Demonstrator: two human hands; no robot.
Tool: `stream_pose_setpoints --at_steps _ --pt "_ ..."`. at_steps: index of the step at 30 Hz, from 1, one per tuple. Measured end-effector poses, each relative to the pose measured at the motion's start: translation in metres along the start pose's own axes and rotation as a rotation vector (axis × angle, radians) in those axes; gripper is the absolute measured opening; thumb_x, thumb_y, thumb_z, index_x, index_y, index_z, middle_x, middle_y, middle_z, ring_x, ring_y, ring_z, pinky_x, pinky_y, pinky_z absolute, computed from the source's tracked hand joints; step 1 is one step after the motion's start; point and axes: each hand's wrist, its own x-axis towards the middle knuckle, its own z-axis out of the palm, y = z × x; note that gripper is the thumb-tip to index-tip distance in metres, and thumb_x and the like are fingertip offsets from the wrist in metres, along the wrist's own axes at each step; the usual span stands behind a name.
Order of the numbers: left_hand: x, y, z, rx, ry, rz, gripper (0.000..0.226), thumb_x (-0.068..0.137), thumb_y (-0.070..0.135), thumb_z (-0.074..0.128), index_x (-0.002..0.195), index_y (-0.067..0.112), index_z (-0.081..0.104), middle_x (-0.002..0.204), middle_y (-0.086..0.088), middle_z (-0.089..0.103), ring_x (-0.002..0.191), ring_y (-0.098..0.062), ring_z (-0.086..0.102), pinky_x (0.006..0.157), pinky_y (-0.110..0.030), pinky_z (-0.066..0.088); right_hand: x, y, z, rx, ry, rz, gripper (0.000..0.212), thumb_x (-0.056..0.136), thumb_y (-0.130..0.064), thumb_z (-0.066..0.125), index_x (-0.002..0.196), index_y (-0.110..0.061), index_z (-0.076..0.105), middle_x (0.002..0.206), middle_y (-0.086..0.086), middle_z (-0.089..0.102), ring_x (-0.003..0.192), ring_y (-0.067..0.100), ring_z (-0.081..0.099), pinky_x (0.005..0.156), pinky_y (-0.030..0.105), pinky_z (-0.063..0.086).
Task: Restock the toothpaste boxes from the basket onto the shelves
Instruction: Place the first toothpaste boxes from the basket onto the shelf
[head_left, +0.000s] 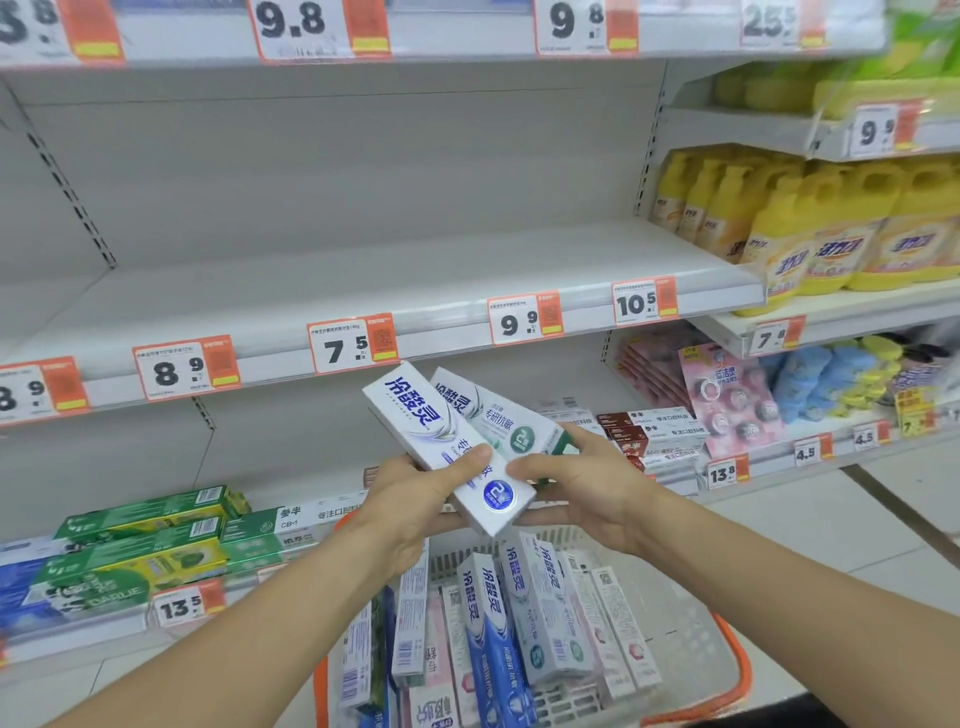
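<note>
1. You have two toothpaste boxes in hand at the centre of the frame, just above the basket (691, 623): a white box with a blue seal (441, 447) in front and a white box with a green seal (498, 415) behind it, fanned apart.
2. Your left hand (410, 499) grips the blue-seal box, thumb across its face and fingers (467, 457) curled round it. Your right hand (587, 488) grasps the lower ends of the boxes from the right; which of the two it mainly holds is hard to tell.
3. The middle shelf (415, 270), running across the frame above the price tags (353, 345), holds nothing yet, so by the look of it the restocking there has barely begun.
4. The lower shelf (78, 631) at lower left carries green toothpaste boxes (140, 540), and more stacks sit right of centre.
5. Plenty is left: the basket at the bottom centre holds many upright boxes (493, 623), blue, green and pink.
</note>
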Motion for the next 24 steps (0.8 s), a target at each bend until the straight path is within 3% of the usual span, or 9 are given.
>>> stream_pose_setpoints --at_steps 6,9,12,16,18,20,24 --pt "-0.002 0.013 0.014 -0.046 -0.036 0.011 0.030 0.087 0.024 0.074 0.110 0.007 0.068 0.098 -0.010 0.078 0.094 -0.026 0.074 0.077 -0.041 0.059 -0.012 -0.012 -0.022 -0.008 0.025 -0.036 0.045 0.082 0.006 0.073 0.122 -0.006 0.059 0.099 0.015 0.077 0.084 0.033 0.075 0.064 0.039 0.060" --pt "0.002 0.027 0.004 -0.126 -0.016 0.029 0.032 0.084 0.024 0.075 0.109 0.007 0.066 0.096 -0.012 0.077 0.086 -0.026 0.074 0.078 -0.042 0.058 -0.019 -0.021 -0.043 -0.041 -0.004 -0.060 0.042 0.082 0.006 0.072 0.122 -0.005 0.062 0.104 0.015 0.076 0.091 0.034 0.074 0.075 0.045 0.061" --pt "0.004 0.042 -0.003 -0.090 -0.112 0.036 0.052 0.069 0.022 0.079 0.117 0.005 0.066 0.105 -0.015 0.076 0.089 -0.029 0.074 0.073 -0.040 0.061 -0.023 -0.028 -0.061 -0.049 -0.016 -0.092 0.047 0.077 0.000 0.075 0.123 -0.004 0.063 0.110 0.017 0.074 0.102 0.037 0.071 0.092 0.053 0.056" --pt "0.008 0.055 0.008 -0.158 -0.118 0.174 0.058 0.063 0.013 0.078 0.118 -0.002 0.064 0.104 -0.015 0.076 0.084 -0.025 0.075 0.065 -0.037 0.064 -0.021 -0.050 -0.080 -0.013 0.008 -0.147 0.044 0.078 -0.016 0.074 0.121 -0.011 0.067 0.113 0.010 0.074 0.099 0.023 0.072 0.087 0.037 0.057" --pt "0.015 0.061 0.015 -0.227 -0.042 0.261 0.049 0.061 0.010 0.078 0.108 0.001 0.066 0.102 -0.014 0.076 0.075 -0.021 0.076 0.054 -0.028 0.060 -0.015 -0.073 -0.097 0.009 0.039 -0.227 0.033 0.088 -0.013 0.066 0.120 -0.009 0.067 0.116 0.009 0.074 0.105 0.022 0.072 0.085 0.031 0.060" --pt "0.026 0.066 0.019 -0.280 0.042 0.353 0.052 0.062 0.009 0.079 0.111 0.003 0.063 0.101 -0.013 0.076 0.074 -0.021 0.075 0.054 -0.026 0.059 -0.007 -0.101 -0.118 0.028 0.102 -0.357 0.028 0.091 -0.006 0.061 0.118 -0.003 0.064 0.116 0.014 0.073 0.108 0.026 0.071 0.086 0.031 0.060" --pt "0.052 0.072 0.025 -0.297 0.161 0.505 0.050 0.079 0.007 0.077 0.123 0.002 0.053 0.111 -0.014 0.073 0.091 -0.029 0.074 0.060 -0.027 0.058 0.028 -0.155 -0.153 0.022 0.184 -0.605 0.062 0.074 -0.011 0.073 0.132 -0.010 0.051 0.119 0.022 0.068 0.110 0.033 0.068 0.089 0.035 0.059"
